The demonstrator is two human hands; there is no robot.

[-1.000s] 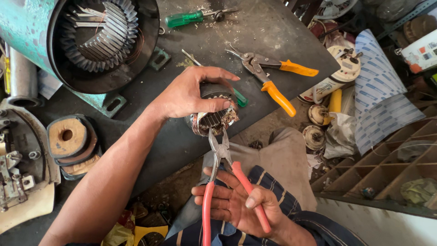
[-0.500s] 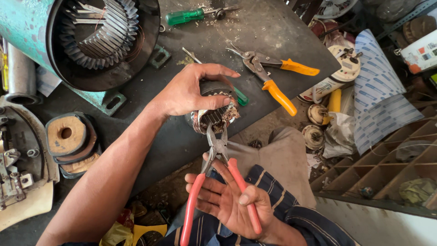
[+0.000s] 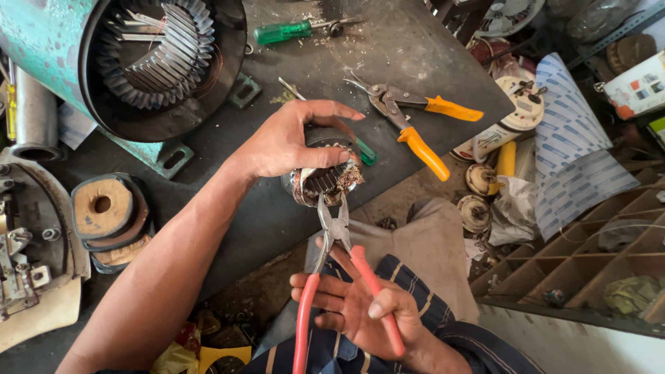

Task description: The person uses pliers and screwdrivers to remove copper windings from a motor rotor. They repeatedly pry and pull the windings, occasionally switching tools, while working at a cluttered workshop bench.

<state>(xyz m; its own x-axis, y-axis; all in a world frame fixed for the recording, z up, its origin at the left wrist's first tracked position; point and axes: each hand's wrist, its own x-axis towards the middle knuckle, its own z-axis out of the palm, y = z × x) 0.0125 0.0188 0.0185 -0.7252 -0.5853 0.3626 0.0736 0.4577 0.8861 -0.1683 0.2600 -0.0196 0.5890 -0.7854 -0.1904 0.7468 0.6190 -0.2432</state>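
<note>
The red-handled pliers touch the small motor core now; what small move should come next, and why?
Probably squeeze the handles shut. The right hand holds the red-handled pliers with handles spread, nose at the copper wire on the small motor core's lower edge, while the left hand steadies it. Nothing looks gripped yet.

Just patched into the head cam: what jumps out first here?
At centre, the left hand grips a small wound motor core while the right hand works red-handled pliers at its lower edge. A big teal motor housing fills the upper left, and orange-handled snips lie on the dark bench.
</note>
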